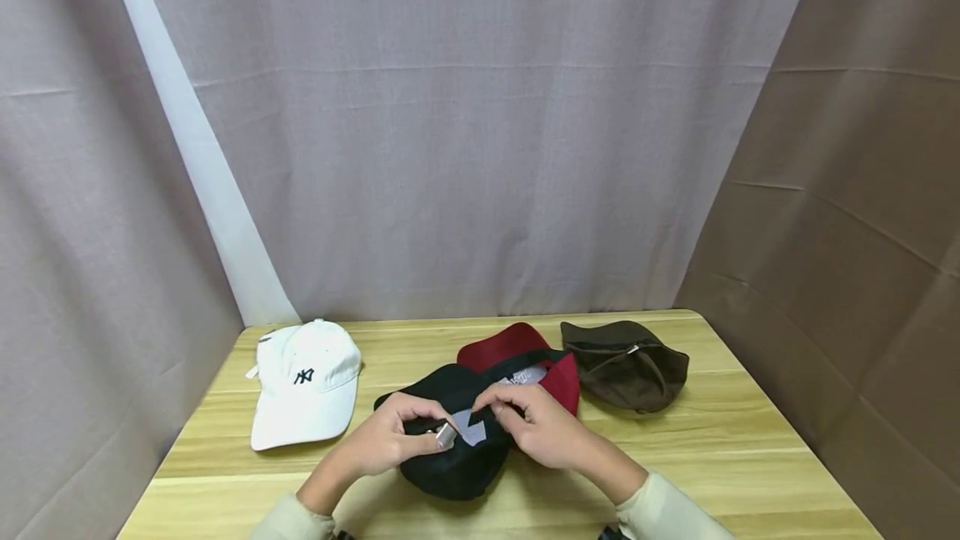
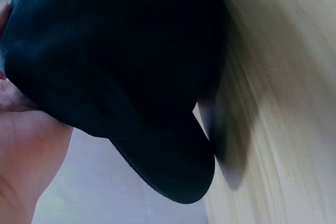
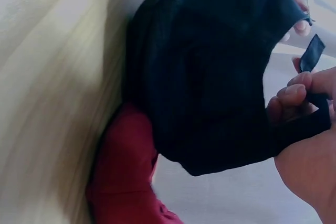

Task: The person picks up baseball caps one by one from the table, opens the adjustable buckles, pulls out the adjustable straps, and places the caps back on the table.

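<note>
A black cap [image 1: 456, 477] is between both hands over the front of the table, its crown toward me and its brim pointing away. My left hand [image 1: 390, 442] pinches one side of the cap's back opening, where a silver metal piece [image 1: 446, 436] shows at the fingertips. The loose end of a black strap [image 3: 313, 53] sticks up from the fingers of my right hand [image 1: 543, 425], which pinch it at the other side. A pale grey patch shows inside the opening. In the left wrist view the brim [image 2: 173, 174] hangs close to the tabletop.
Behind the black cap and partly covered by it lies a red cap [image 1: 506, 346], opening up. A dark brown cap [image 1: 633, 382] rests at the back right. On the left is a white cap [image 1: 318, 373] with a dark logo. Grey curtains [image 1: 480, 148] hang behind the wooden table [image 1: 720, 457].
</note>
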The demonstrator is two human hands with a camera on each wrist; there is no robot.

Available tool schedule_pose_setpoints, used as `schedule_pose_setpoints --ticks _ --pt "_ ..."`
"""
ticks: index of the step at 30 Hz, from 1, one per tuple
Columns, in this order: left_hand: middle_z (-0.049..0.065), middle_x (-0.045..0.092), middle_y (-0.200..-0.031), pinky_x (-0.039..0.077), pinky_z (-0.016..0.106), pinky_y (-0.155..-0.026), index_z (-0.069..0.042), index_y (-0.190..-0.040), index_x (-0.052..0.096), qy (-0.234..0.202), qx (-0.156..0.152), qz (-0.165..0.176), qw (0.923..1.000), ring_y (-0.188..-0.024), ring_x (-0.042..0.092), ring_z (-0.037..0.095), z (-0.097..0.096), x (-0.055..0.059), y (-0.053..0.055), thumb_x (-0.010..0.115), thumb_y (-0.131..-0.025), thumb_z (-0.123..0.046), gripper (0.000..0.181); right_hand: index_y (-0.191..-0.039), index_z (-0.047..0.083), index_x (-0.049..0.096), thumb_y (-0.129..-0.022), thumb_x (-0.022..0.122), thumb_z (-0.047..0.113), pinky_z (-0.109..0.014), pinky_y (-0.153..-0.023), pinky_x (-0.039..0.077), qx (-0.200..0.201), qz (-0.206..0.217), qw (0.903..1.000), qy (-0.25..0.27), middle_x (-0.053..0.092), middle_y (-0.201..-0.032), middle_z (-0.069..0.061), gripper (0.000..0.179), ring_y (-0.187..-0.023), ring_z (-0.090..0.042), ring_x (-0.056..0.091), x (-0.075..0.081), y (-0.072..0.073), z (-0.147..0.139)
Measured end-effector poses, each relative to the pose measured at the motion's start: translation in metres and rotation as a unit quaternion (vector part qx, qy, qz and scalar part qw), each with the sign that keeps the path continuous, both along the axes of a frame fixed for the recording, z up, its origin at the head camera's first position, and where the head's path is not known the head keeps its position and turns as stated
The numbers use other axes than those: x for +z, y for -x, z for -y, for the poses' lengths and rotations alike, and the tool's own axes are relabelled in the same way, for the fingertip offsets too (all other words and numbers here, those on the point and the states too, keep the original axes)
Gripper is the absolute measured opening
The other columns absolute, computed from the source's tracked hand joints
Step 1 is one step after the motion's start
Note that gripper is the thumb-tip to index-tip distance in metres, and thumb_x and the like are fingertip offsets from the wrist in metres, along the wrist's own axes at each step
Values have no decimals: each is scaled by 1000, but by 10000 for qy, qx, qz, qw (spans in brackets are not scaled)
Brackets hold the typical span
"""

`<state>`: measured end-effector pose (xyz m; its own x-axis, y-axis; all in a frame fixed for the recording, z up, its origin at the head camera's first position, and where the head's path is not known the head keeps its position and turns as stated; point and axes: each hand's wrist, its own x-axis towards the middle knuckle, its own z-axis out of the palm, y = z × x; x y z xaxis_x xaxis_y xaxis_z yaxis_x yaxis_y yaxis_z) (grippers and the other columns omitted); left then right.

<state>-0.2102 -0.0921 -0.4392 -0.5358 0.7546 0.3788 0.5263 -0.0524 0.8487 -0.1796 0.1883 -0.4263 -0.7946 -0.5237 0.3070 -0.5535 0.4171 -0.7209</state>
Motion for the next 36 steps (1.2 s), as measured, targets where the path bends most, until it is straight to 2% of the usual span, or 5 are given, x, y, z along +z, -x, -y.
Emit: schedule_pose_setpoints --ticks 7,14,19,29,36 --pt "16 71 -88 53 21 -76 -12 -100 76 175 183 -165 9995 -85 59 -3 5 -5 0 76 -95 -8 6 -119 25 73 -110 55 11 -22 -65 47 -258 194 9994 140 58 -76 4 24 -67 0 50 0 1 1" --pt "11 72 -86 54 22 -74 -13 -101 77 393 230 -115 9989 -84 59 -4 13 -11 3 81 -93 -12 9 -120 22 73 -110 57 14 -24 -70 51 -367 163 9990 174 66 -81 -3 21 -74 -14 62 0 2 2" --pt "10 78 -95 55 22 -81 -13 -107 79 660 317 -90 9973 -89 61 -3 21 -13 7 84 -91 -15 16 -119 21 73 -108 60 15 -25 -71 52 -504 207 9982 238 67 -80 0 18 -75 -10 62 3 2 3" --pt "16 76 -95 56 27 -89 -11 -98 80 507 270 46 9983 -94 65 0 32 -14 10 81 -93 -9 6 -119 19 73 -108 61 15 -26 -71 53 -629 180 9976 245 67 -80 4 17 -76 -26 66 2 1 1" --pt "11 79 -101 53 28 -96 -12 -104 80 646 350 -236 9970 -100 68 3 43 -15 14 80 -94 -11 10 -120 15 73 -108 61 15 -26 -71 52 -640 137 9972 361 69 -82 0 17 -76 -23 66 2 3 0"
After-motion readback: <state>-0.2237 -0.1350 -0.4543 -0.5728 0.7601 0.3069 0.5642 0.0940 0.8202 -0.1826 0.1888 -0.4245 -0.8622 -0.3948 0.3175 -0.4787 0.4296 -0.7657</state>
